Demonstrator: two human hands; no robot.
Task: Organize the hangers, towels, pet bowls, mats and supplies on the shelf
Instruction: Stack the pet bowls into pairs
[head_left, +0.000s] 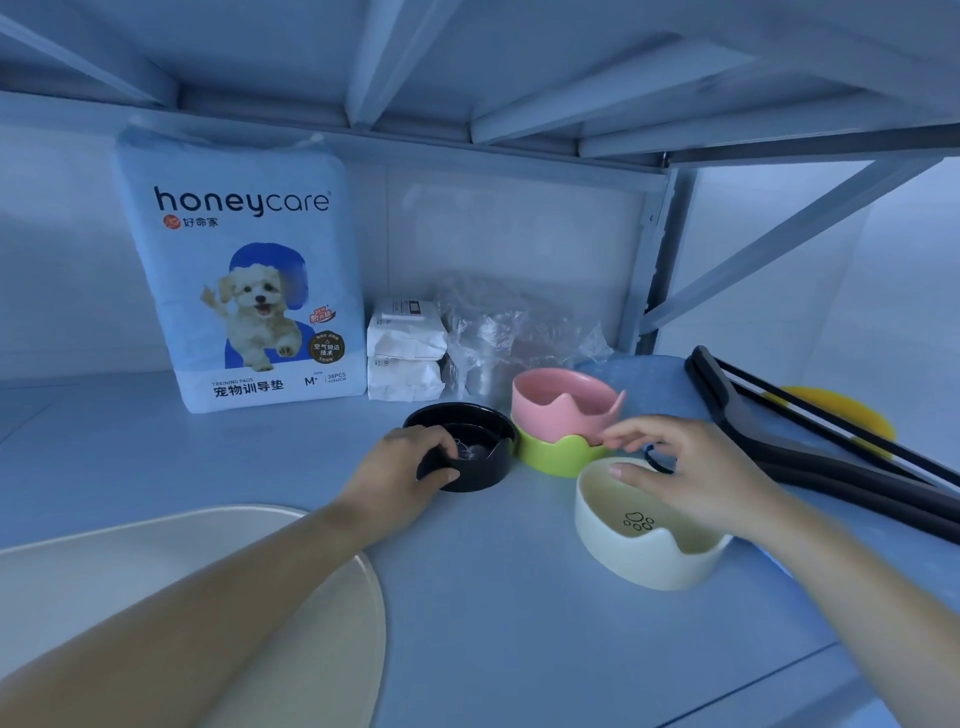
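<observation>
My left hand (402, 467) grips the near rim of a black pet bowl (467, 447) that sits on the shelf, thumb outside and fingers curled over the edge. A pink bowl (563, 397) is stacked in a green bowl (558, 452) just right of it. My right hand (685, 470) hovers with relaxed, spread fingers over the far rim of a cream bowl (644, 545) with a paw print, fingertips close to the pink and green stack. It holds nothing.
A honeycare training pad pack (244, 275) stands at the back, with white wipe packs (405, 353) and crumpled clear plastic (498, 332) beside it. Dark hangers (810, 447) lie at the right over a blue mat (649, 374). A cream mat (130, 561) lies front left.
</observation>
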